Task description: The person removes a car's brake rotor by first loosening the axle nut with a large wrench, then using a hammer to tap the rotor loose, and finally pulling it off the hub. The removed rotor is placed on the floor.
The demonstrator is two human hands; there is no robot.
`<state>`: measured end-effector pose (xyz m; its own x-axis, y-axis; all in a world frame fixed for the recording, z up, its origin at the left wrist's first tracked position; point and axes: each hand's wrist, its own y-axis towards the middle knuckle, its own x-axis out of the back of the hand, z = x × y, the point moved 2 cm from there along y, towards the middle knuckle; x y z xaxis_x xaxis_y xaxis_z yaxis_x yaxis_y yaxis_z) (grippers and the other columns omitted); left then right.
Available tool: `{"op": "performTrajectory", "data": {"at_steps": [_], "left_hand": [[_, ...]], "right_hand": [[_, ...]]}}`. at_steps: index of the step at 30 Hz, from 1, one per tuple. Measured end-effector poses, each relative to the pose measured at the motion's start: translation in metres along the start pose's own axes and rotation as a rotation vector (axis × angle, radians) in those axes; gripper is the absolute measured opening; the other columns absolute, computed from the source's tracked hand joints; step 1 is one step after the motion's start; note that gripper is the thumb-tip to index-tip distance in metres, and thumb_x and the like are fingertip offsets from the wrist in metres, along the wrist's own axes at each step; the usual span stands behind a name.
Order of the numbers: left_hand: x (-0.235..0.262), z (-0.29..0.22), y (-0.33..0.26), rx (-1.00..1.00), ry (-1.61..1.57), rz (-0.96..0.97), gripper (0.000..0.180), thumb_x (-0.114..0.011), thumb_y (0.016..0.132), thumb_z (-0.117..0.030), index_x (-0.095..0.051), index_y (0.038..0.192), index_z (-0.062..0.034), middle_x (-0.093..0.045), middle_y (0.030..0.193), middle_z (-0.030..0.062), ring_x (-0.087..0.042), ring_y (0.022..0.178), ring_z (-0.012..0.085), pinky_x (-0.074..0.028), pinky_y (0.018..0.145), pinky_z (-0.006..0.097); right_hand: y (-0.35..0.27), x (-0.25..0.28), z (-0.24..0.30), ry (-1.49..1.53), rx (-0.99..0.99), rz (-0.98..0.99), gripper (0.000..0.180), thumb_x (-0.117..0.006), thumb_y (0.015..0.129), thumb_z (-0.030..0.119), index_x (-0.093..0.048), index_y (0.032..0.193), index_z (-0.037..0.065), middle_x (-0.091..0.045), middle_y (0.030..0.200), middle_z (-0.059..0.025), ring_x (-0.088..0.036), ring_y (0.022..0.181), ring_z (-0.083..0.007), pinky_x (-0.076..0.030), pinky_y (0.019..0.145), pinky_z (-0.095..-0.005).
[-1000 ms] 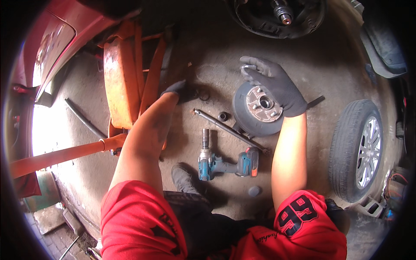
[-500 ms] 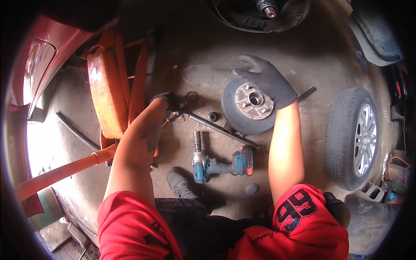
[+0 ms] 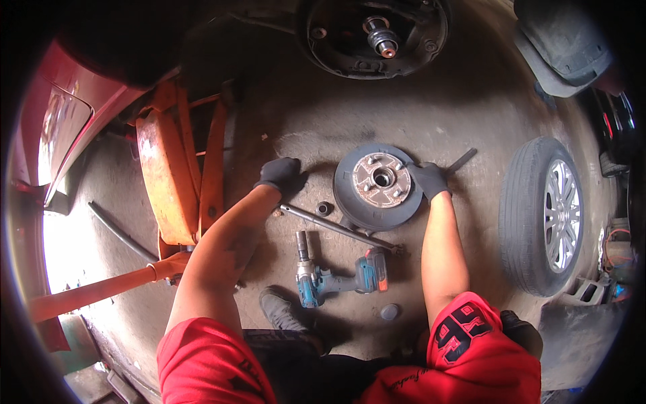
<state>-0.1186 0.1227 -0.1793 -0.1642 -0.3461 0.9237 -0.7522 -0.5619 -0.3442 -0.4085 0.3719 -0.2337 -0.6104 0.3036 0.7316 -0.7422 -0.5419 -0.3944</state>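
Note:
A grey brake drum [image 3: 348,202] lies on the concrete floor, its rusty hub face [image 3: 367,192] and studs turned up. At its right edge is my right hand [image 3: 431,180] in a dark glove, fingers closed over the rim. To the drum's left, my gloved left hand [image 3: 282,174] is closed low over the floor; whatever it may hold is hidden. Nearest below that hand lies a long steel wrench bar [image 3: 330,226], with a black socket [image 3: 324,208] beside it. A blue cordless impact wrench [image 3: 336,281] with a long socket rests closer to me.
An orange floor jack [image 3: 168,178] stands left, its handle [image 3: 101,294] slanting toward me. A wheel with tyre [image 3: 521,215] stands at right. Ahead hangs a dark backing plate with a spindle [image 3: 380,42]. A round grey cap [image 3: 389,312] and a dark bar [image 3: 462,160] lie on the floor.
My right hand has gone from spread over the drum's top to closed at its right edge. My left hand has closed, and the ring-shaped thing by it no longer shows. The view has shifted.

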Motion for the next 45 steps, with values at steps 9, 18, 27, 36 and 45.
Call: {"op": "performTrajectory", "data": {"at_steps": [9,18,27,36,45], "left_hand": [[0.001,-0.101,-0.03,-0.625,0.135,-0.058,0.06,-0.067,0.08,-0.042,-0.054,0.122,-0.0014,-0.055,0.124,0.0176,-0.057,0.103,0.0348,-0.049,0.082,0.046],[-0.033,-0.106,-0.061,-0.738,0.226,-0.314,0.082,-0.065,0.079,-0.046,-0.038,0.139,0.0012,-0.037,0.141,0.0323,-0.036,0.133,0.0464,-0.027,0.109,0.06],[-0.048,-0.123,-0.065,-0.802,0.377,-0.327,0.104,-0.075,0.066,-0.041,-0.025,0.152,-0.0103,-0.019,0.158,0.0176,-0.018,0.146,0.0389,-0.008,0.113,0.07],[-0.06,-0.106,-0.019,-0.695,0.473,-0.315,0.063,-0.05,0.087,-0.024,-0.033,0.148,-0.0211,-0.023,0.157,0.01,-0.026,0.142,0.0435,-0.024,0.103,0.075],[-0.018,-0.079,-0.034,-0.561,0.07,-0.395,0.076,-0.07,0.077,-0.031,-0.037,0.144,-0.0126,-0.036,0.148,0.0161,-0.032,0.138,0.042,-0.037,0.103,0.06]], "right_hand": [[0.01,-0.009,-0.009,-0.083,-0.007,-0.002,0.054,-0.052,0.089,0.045,-0.067,0.107,-0.004,-0.065,0.107,-0.0286,-0.063,0.106,-0.0408,-0.05,0.088,-0.0433],[-0.007,-0.008,-0.01,0.128,0.19,-0.029,0.052,-0.061,0.085,0.046,-0.069,0.088,-0.005,-0.067,0.086,-0.0278,-0.067,0.085,-0.0409,-0.051,0.073,-0.0439],[-0.034,-0.023,0.023,0.225,0.015,0.091,0.056,-0.066,0.085,0.05,-0.064,0.07,-0.004,-0.06,0.057,-0.0102,-0.059,0.051,-0.0213,-0.045,0.051,-0.0362],[-0.031,-0.084,-0.004,0.788,-0.302,0.152,0.065,-0.061,0.087,0.055,-0.06,0.126,0.004,-0.06,0.126,-0.0173,-0.061,0.109,-0.0243,-0.055,0.077,-0.0405],[-0.078,-0.066,0.065,1.226,-0.174,0.341,0.038,-0.061,0.091,0.047,-0.063,0.115,0.018,-0.061,0.089,0.0027,-0.054,0.067,-0.006,-0.041,0.047,-0.0217]]}}
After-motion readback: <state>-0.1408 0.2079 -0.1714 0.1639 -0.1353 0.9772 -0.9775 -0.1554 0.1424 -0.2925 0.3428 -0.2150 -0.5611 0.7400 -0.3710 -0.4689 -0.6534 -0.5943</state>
